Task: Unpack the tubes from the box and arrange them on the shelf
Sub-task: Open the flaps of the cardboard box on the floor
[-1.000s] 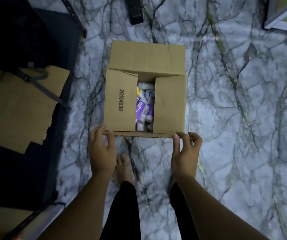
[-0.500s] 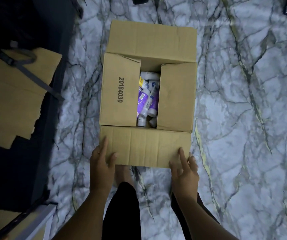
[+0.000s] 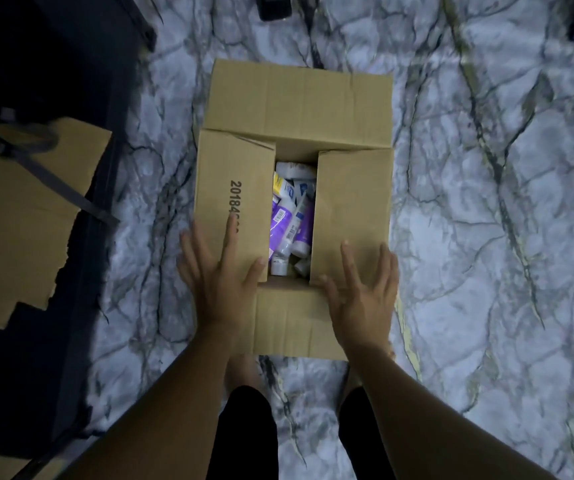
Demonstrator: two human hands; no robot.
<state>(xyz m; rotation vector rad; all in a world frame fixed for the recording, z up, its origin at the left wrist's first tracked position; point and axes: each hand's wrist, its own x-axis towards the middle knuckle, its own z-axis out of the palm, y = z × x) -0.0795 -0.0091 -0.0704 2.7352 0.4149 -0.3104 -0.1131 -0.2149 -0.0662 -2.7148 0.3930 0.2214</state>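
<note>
A brown cardboard box stands on the marble floor, its far and near flaps folded outward. Both side flaps still lie half over the opening. Through the gap between them I see several purple and white tubes lying in a heap inside. My left hand rests flat, fingers spread, on the left flap over its printed number. On the near end of the right flap lies my right hand, also flat with fingers apart. Neither hand holds anything.
A dark shelf unit stands at the left, with a torn cardboard sheet and a grey strap on it. A dark object sits at the top edge. My bare feet are on the marble floor below the box.
Both hands left the near flap, which now lies folded outward, and moved forward onto the two side flaps. The camera has come closer to the box.
</note>
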